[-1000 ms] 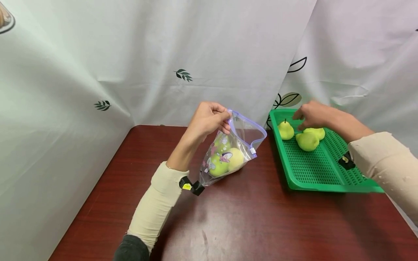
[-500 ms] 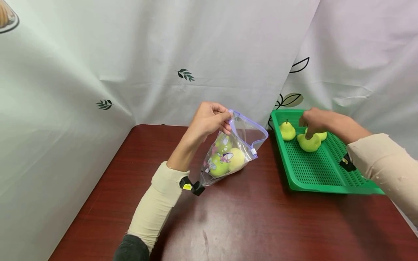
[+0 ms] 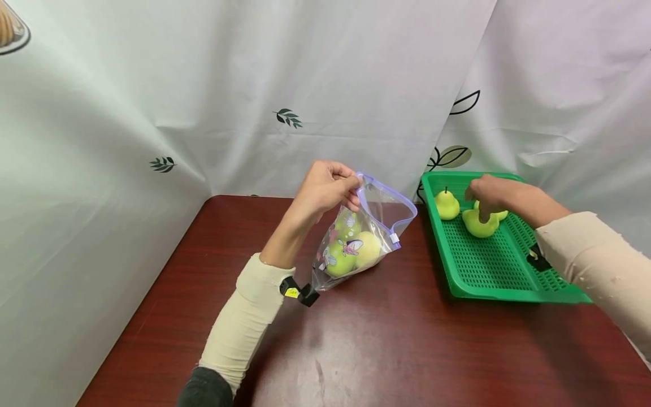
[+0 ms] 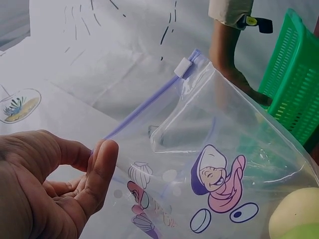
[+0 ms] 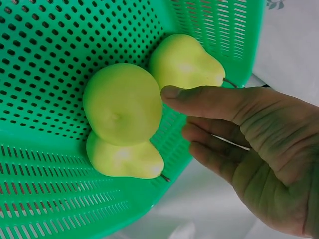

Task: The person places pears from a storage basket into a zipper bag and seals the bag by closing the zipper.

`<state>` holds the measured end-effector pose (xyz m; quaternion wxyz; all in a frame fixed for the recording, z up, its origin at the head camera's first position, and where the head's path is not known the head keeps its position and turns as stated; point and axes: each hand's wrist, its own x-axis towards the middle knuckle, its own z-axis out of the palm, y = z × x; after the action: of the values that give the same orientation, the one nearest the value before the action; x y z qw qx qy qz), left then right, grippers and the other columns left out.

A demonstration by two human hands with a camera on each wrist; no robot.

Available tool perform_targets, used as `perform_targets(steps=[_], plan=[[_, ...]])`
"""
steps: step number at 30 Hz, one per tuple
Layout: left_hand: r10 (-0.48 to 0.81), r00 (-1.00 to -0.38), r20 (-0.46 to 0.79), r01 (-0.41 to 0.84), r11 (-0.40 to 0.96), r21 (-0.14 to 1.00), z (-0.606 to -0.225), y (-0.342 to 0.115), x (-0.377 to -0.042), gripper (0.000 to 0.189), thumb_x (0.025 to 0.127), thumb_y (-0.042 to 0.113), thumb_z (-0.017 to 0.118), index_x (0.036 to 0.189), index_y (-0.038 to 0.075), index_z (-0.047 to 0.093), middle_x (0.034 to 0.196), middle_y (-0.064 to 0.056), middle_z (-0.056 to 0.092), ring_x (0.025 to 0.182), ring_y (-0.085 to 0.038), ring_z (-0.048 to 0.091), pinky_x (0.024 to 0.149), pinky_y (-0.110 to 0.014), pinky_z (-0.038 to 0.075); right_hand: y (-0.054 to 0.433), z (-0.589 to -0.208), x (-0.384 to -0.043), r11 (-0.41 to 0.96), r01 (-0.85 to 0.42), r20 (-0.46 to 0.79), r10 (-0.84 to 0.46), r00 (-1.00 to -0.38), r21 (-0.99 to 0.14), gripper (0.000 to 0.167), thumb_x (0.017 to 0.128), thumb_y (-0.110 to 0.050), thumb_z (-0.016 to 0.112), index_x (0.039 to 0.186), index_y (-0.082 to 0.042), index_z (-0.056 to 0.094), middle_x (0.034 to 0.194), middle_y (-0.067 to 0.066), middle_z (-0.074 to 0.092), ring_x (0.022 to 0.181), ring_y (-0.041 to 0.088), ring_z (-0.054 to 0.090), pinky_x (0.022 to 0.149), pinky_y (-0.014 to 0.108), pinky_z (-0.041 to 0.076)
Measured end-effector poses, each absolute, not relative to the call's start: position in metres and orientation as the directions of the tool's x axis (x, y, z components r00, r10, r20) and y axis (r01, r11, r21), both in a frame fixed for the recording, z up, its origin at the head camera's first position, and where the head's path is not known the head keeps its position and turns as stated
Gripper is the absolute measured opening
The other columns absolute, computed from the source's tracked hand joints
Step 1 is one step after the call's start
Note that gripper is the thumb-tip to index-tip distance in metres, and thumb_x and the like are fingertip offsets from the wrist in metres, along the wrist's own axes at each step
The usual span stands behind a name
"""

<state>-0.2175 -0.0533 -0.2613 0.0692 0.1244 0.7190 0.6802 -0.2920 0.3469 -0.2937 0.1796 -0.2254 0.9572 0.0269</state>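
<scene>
Downward went the right hand (image 3: 492, 195) over the last second, from above the far part of the green plastic basket (image 3: 483, 265) to the middle pear (image 3: 475, 228); the left hand (image 3: 328, 183) hardly stirred. For the work, that seemed to mean the reach was nearly finished but the lift had not started, since this pear had kept its place on the basket floor.

Of the two hands, the left was clamped on the purple edge of a clear zip bag (image 4: 194, 129), thumb against fingers, keeping the mouth gaping toward 2 o'clock, with the white slider (image 3: 394, 238) at its lower corner. The right had its thumb (image 5: 199, 97) against or just beside the middle pear, the fingers partly hidden on the far side; I could not tell whether it had closed on the fruit.

Seen from the head, the basket stood at 3 o'clock from the bag on the dark red tabletop (image 3: 407, 350). Around the middle pear, an upright pear (image 3: 446, 206) sat at 10 o'clock, stem up, and a third pear (image 3: 502, 215) lay at 2 o'clock, partly covered by the hand. Inside the bag showed a pale yellow fruit (image 3: 367, 249) and greener fruit (image 3: 339, 260), their kind unclear through the printed plastic.
</scene>
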Motion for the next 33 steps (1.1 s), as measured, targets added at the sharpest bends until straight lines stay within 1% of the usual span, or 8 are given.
perform_targets(steps=[4,6,8,10,14,21,27,33], plan=[[0.273,-0.960,0.066,0.083,0.050,0.995,-0.262,-0.054,-0.218,0.009,0.106,-0.006,0.068,0.103,-0.013,0.073,0.067,-0.008,0.072,0.051,-0.013,0.071,0.055,-0.028,0.071,0.348,-0.296,-0.293,0.905,-0.426,-0.365,-0.403,-0.839,-0.019,0.069,0.077,0.009,0.089,0.140,0.020,0.064,0.140,0.042,0.067,0.119,0.056,0.071,0.072,0.041,0.061],[0.272,-0.960,0.064,0.081,0.053,0.995,-0.262,-0.054,-0.218,0.009,0.106,-0.006,0.068,0.103,-0.013,0.072,0.067,-0.008,0.072,0.051,-0.013,0.071,0.055,-0.028,0.071,0.348,-0.298,-0.294,0.906,-0.422,-0.371,-0.396,-0.840,-0.012,0.070,0.078,0.009,0.090,0.141,0.020,0.063,0.141,0.043,0.066,0.120,0.056,0.070,0.070,0.038,0.055],[0.271,-0.961,0.061,0.078,0.053,0.996,-0.261,-0.054,-0.217,0.008,0.106,-0.006,0.068,0.104,-0.013,0.073,0.067,-0.007,0.072,0.051,-0.013,0.071,0.055,-0.028,0.071,0.348,-0.298,-0.294,0.906,-0.424,-0.376,-0.393,-0.839,-0.001,0.070,0.079,0.008,0.091,0.142,0.021,0.062,0.141,0.043,0.065,0.121,0.057,0.069,0.069,0.037,0.055],[0.269,-0.961,0.059,0.075,0.052,0.996,-0.261,-0.054,-0.218,0.009,0.106,-0.006,0.068,0.105,-0.013,0.073,0.067,-0.007,0.072,0.051,-0.013,0.071,0.056,-0.029,0.071,0.349,-0.299,-0.295,0.905,-0.425,-0.377,-0.390,-0.840,0.009,0.070,0.080,0.007,0.092,0.141,0.021,0.063,0.141,0.043,0.065,0.124,0.061,0.067,0.070,0.037,0.056],[0.267,-0.962,0.057,0.073,0.049,0.996,-0.261,-0.054,-0.218,0.011,0.106,-0.006,0.068,0.107,-0.016,0.072,0.067,-0.007,0.072,0.051,-0.014,0.071,0.056,-0.029,0.071,0.349,-0.300,-0.293,0.915,-0.404,-0.378,-0.374,-0.847,0.001,0.074,0.077,0.010,0.093,0.143,0.021,0.061,0.142,0.045,0.064,0.125,0.061,0.067,0.070,0.038,0.057],[0.270,-0.961,0.067,0.084,0.053,0.995,-0.261,-0.055,-0.218,0.009,0.106,-0.006,0.068,0.104,-0.014,0.073,0.066,-0.007,0.072,0.051,-0.013,0.071,0.055,-0.028,0.070,0.352,-0.305,-0.293,0.917,-0.399,-0.381,-0.370,-0.847,-0.002,0.078,0.079,0.007,0.094,0.146,0.022,0.057,0.145,0.047,0.061,0.128,0.065,0.064,0.079,0.048,0.069],[0.269,-0.960,0.072,0.087,0.043,0.995,-0.261,-0.055,-0.218,0.009,0.104,-0.007,0.067,0.104,-0.015,0.072,0.064,-0.007,0.071,0.050,-0.013,0.070,0.053,-0.027,0.069,0.352,-0.308,-0.293,0.916,-0.401,-0.394,-0.363,-0.844,0.016,0.077,0.082,0.004,0.095,0.147,0.022,0.057,0.144,0.046,0.061,0.128,0.065,0.063,0.077,0.046,0.067],[0.266,-0.961,0.070,0.084,0.042,0.996,-0.261,-0.055,-0.218,0.009,0.104,-0.007,0.067,0.102,-0.013,0.073,0.063,-0.007,0.071,0.050,-0.013,0.070,0.053,-0.027,0.069,0.354,-0.311,-0.291,0.917,-0.399,-0.400,-0.360,-0.843,0.016,0.077,0.081,0.006,0.095,0.146,0.021,0.058,0.142,0.046,0.062,0.128,0.065,0.064,0.077,0.046,0.068]])
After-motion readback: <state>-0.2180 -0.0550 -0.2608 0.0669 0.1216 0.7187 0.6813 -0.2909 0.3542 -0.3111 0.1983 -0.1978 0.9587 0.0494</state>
